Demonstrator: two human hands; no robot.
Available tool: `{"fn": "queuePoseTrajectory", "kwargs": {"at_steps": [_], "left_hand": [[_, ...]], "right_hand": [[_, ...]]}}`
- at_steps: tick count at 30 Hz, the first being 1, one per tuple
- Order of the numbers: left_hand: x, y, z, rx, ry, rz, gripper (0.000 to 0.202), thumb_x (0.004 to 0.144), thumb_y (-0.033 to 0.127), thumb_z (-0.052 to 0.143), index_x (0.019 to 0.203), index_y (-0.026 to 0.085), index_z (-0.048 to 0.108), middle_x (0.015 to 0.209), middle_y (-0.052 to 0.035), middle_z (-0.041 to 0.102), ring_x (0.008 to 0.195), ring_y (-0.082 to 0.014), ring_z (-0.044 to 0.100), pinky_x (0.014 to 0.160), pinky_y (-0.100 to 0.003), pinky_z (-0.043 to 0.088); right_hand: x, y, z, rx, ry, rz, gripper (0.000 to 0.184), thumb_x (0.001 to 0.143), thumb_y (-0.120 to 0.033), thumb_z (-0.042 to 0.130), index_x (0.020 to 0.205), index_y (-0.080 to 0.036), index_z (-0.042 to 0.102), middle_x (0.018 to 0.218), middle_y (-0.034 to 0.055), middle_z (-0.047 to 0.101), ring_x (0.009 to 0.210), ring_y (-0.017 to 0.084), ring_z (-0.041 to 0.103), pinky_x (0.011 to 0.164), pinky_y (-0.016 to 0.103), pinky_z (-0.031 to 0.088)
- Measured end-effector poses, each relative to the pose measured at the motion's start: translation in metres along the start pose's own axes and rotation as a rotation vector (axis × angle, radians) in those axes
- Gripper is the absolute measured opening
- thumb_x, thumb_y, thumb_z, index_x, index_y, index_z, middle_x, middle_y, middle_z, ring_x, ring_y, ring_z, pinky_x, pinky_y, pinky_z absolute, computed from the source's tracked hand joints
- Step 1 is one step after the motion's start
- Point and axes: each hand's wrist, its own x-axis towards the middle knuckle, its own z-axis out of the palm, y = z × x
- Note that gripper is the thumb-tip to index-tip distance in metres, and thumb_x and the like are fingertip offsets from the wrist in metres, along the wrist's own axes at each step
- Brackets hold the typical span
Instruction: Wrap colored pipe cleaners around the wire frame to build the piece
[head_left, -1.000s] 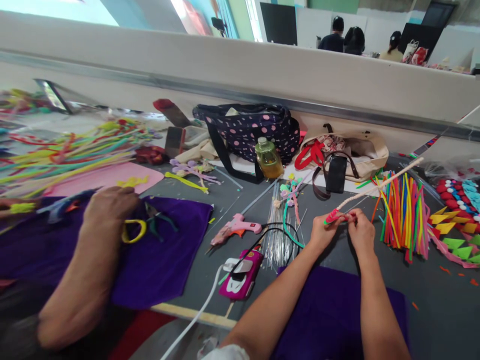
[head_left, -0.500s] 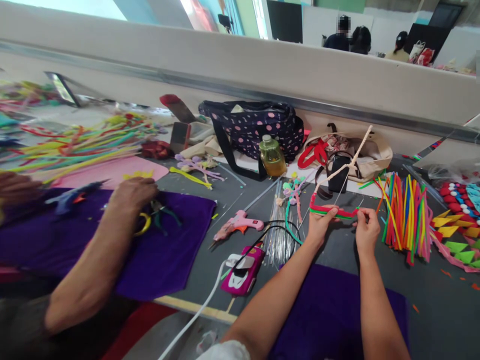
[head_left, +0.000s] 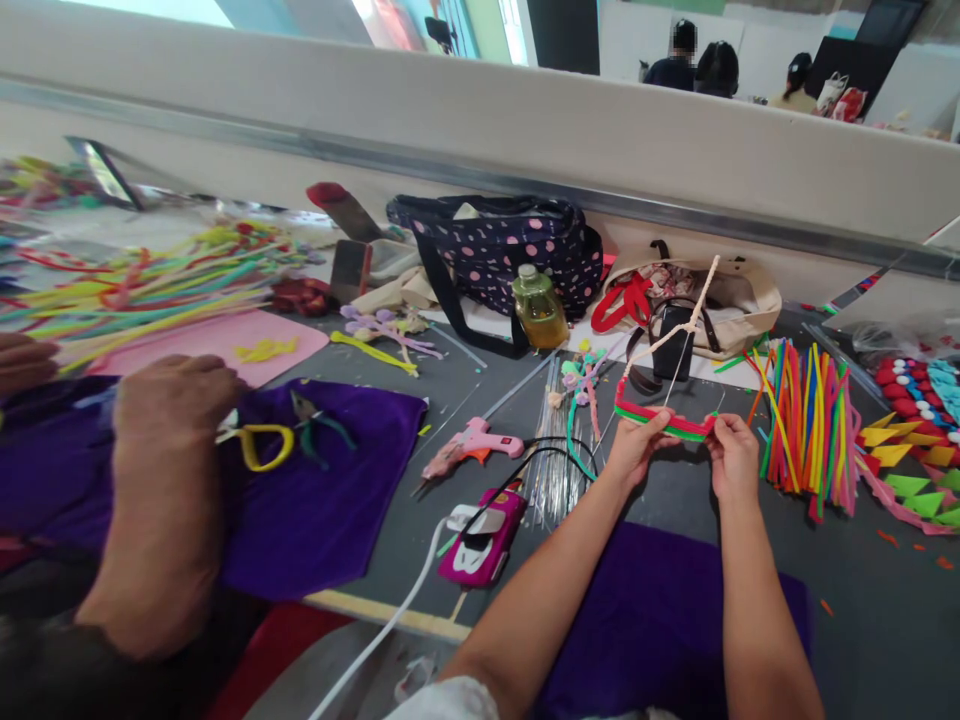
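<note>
A red and green pipe-cleaner piece (head_left: pixel 652 414) is held up over the table between both hands. A cream, fuzzy wrapped stem (head_left: pixel 703 292) and a thin bare wire rise from its left side. My left hand (head_left: pixel 636 445) pinches the red and green strip near its middle, thumb on top. At the strip's right end, the fingertips of my right hand (head_left: pixel 733 452) are closed on it. Below my forearms lies a dark purple cloth (head_left: pixel 667 610). Right of my right hand is a bundle of coloured pipe cleaners (head_left: pixel 806 420).
A pink glue gun (head_left: pixel 480 440), a magenta power strip (head_left: pixel 484 540) and clear sticks (head_left: pixel 555 470) lie to the left. Behind stand a bottle (head_left: pixel 540 312), a dotted bag (head_left: pixel 502 250) and a cream bag (head_left: pixel 742 310). A co-worker's hand (head_left: pixel 176 390) is near yellow-handled scissors (head_left: pixel 266 447) and pliers (head_left: pixel 319 425).
My hands still hold the pipe-cleaner piece; its cream stem leans slightly further left. The co-worker's near arm has moved left, uncovering the yellow-handled scissors. The view has shifted slightly.
</note>
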Motion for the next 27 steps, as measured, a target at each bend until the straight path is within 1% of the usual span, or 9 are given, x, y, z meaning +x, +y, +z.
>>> {"fn": "queuePoseTrajectory", "kwargs": {"at_steps": [4, 6, 7, 10, 12, 15, 18, 21, 27], "left_hand": [[0.0, 0.0, 0.001, 0.006, -0.01, 0.008, 0.045, 0.058, 0.039, 0.085, 0.087, 0.009, 0.068, 0.083, -0.0124, 0.074, 0.071, -0.0217, 0.071, 0.061, -0.029, 0.059], [0.0, 0.001, 0.001, 0.018, -0.002, 0.048, 0.044, 0.059, 0.039, 0.085, 0.087, 0.009, 0.069, 0.083, -0.0124, 0.074, 0.073, -0.0226, 0.072, 0.063, -0.03, 0.059], [0.0, 0.0, 0.001, 0.028, 0.008, 0.075, 0.044, 0.059, 0.039, 0.084, 0.087, 0.009, 0.069, 0.083, -0.0125, 0.074, 0.074, -0.0228, 0.072, 0.063, -0.03, 0.059], [0.002, -0.001, 0.002, 0.07, 0.071, 0.174, 0.043, 0.06, 0.041, 0.083, 0.087, 0.009, 0.07, 0.084, -0.0124, 0.074, 0.077, -0.0232, 0.071, 0.064, -0.03, 0.059], [0.002, -0.003, 0.003, 0.102, 0.115, 0.246, 0.043, 0.062, 0.042, 0.082, 0.087, 0.01, 0.07, 0.086, -0.0121, 0.074, 0.078, -0.0237, 0.071, 0.065, -0.032, 0.059], [0.001, -0.006, 0.004, 0.159, 0.123, 0.335, 0.039, 0.065, 0.043, 0.079, 0.087, 0.012, 0.072, 0.088, -0.0112, 0.074, 0.082, -0.0246, 0.071, 0.067, -0.034, 0.059], [-0.002, -0.009, 0.006, 0.242, 0.092, 0.392, 0.033, 0.068, 0.042, 0.077, 0.085, 0.014, 0.073, 0.089, -0.0101, 0.074, 0.083, -0.0244, 0.071, 0.07, -0.035, 0.058], [-0.004, -0.011, 0.008, 0.335, 0.042, 0.431, 0.027, 0.07, 0.04, 0.075, 0.083, 0.015, 0.074, 0.089, -0.0093, 0.074, 0.082, -0.0231, 0.07, 0.072, -0.034, 0.057], [-0.009, -0.008, 0.01, 0.419, -0.055, 0.489, 0.021, 0.074, 0.038, 0.073, 0.083, 0.019, 0.076, 0.088, -0.0081, 0.075, 0.084, -0.0228, 0.07, 0.077, -0.035, 0.056]], "right_hand": [[0.001, 0.002, 0.0, 0.048, -0.057, 0.049, 0.031, 0.065, -0.045, 0.071, 0.076, -0.02, 0.056, 0.074, 0.002, 0.067, 0.063, 0.015, 0.062, 0.057, 0.028, 0.05], [0.002, 0.003, 0.001, 0.03, -0.027, 0.061, 0.035, 0.064, -0.047, 0.072, 0.079, -0.02, 0.056, 0.076, 0.0026, 0.067, 0.063, 0.015, 0.061, 0.056, 0.028, 0.05], [0.002, 0.004, 0.002, 0.008, 0.021, 0.044, 0.037, 0.063, -0.048, 0.072, 0.081, -0.019, 0.056, 0.076, 0.0025, 0.067, 0.062, 0.015, 0.061, 0.055, 0.027, 0.05], [-0.001, 0.004, 0.004, -0.15, 0.217, -0.123, 0.039, 0.067, -0.051, 0.07, 0.085, -0.019, 0.057, 0.075, 0.0021, 0.064, 0.063, 0.015, 0.06, 0.053, 0.026, 0.048], [-0.005, 0.002, 0.005, -0.321, 0.29, -0.278, 0.037, 0.074, -0.052, 0.064, 0.085, -0.018, 0.059, 0.077, 0.0039, 0.063, 0.066, 0.016, 0.06, 0.055, 0.026, 0.048], [-0.011, -0.002, 0.007, -0.547, 0.25, -0.446, 0.037, 0.084, -0.052, 0.054, 0.086, -0.017, 0.065, 0.084, 0.0078, 0.066, 0.073, 0.017, 0.062, 0.062, 0.027, 0.049], [-0.015, -0.004, 0.009, -0.647, 0.189, -0.534, 0.036, 0.087, -0.048, 0.052, 0.092, -0.017, 0.069, 0.092, 0.0099, 0.068, 0.083, 0.019, 0.064, 0.07, 0.029, 0.049], [-0.013, -0.002, 0.008, -0.646, 0.19, -0.512, 0.035, 0.085, -0.048, 0.055, 0.094, -0.017, 0.07, 0.093, 0.0102, 0.069, 0.083, 0.02, 0.064, 0.068, 0.029, 0.05], [-0.004, 0.009, 0.004, -0.471, 0.224, -0.301, 0.041, 0.076, -0.051, 0.064, 0.096, -0.016, 0.067, 0.092, 0.0098, 0.069, 0.075, 0.019, 0.064, 0.063, 0.03, 0.053]]}}
